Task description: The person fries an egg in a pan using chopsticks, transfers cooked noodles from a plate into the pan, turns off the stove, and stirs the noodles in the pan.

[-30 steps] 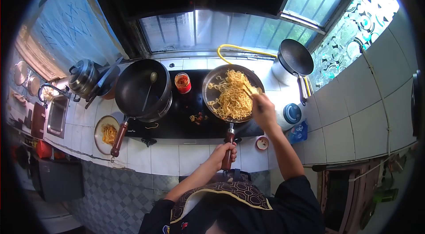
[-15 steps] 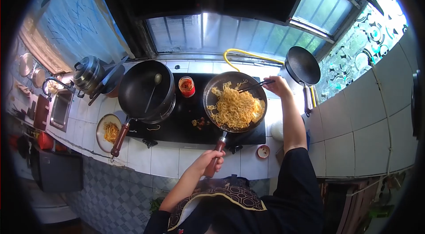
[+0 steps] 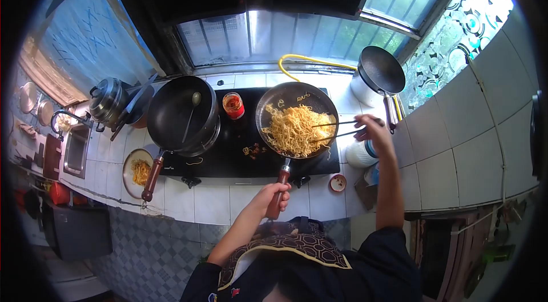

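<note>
My left hand is wrapped round the red-brown handle of a dark frying pan on the black stove. Yellow noodles lie heaped in the middle of this pan, with a few loose strands near its far rim. My right hand, to the right of the pan, holds a pair of dark chopsticks. Their sticks are spread apart and the tips reach into the noodles from the right.
Left on the stove sits a wok with a spoon inside. A red jar stands between the pans. Also around are a plate of food, a small lid, a smaller pan and a sink.
The chopsticks moved from the pan's far right side down to its right side, and their sticks spread apart. The noodles are heaped more centrally. My left hand kept hold of the handle.
</note>
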The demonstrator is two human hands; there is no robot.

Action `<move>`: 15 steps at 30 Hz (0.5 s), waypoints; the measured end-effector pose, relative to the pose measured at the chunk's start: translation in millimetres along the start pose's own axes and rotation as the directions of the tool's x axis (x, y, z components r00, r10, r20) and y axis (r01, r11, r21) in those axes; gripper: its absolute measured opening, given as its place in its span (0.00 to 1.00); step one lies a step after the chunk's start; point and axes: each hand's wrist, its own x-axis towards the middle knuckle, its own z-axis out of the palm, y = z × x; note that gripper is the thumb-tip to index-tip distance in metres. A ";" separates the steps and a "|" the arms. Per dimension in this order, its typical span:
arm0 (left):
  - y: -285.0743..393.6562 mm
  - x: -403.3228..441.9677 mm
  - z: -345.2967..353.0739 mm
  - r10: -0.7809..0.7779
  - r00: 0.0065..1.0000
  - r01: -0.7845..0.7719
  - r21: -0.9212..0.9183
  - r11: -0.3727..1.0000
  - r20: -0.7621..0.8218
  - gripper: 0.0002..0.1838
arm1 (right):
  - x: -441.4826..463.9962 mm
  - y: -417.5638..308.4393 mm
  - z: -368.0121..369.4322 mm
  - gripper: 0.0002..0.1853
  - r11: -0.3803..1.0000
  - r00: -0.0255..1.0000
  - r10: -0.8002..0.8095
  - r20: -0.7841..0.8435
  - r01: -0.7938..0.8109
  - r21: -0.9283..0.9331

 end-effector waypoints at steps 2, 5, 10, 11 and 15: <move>-1.1 1.1 0.8 -0.007 1.000 0.007 0.023 1.000 -0.008 0.10 | -6.9 36.1 28.4 0.15 0.999 0.994 0.019 -0.107 -0.015 0.037; -1.8 1.9 -0.1 0.009 1.000 -0.009 0.013 1.000 -0.009 0.10 | 10.8 114.0 38.7 0.15 0.902 0.961 0.087 -0.261 0.035 0.430; -1.8 3.0 -2.8 -0.014 1.000 0.014 0.020 1.000 -0.010 0.10 | 22.2 125.9 30.8 0.16 0.606 0.898 0.327 -0.293 0.038 0.794; -2.2 3.5 -3.3 -0.017 1.000 0.017 0.023 1.000 -0.008 0.10 | 23.5 121.0 25.6 0.16 0.578 0.920 0.289 -0.264 0.052 0.814; -1.3 2.2 -2.0 -0.014 1.000 0.014 -0.012 1.000 0.004 0.11 | 16.1 47.1 28.2 0.16 0.597 0.949 0.090 -0.302 0.191 0.779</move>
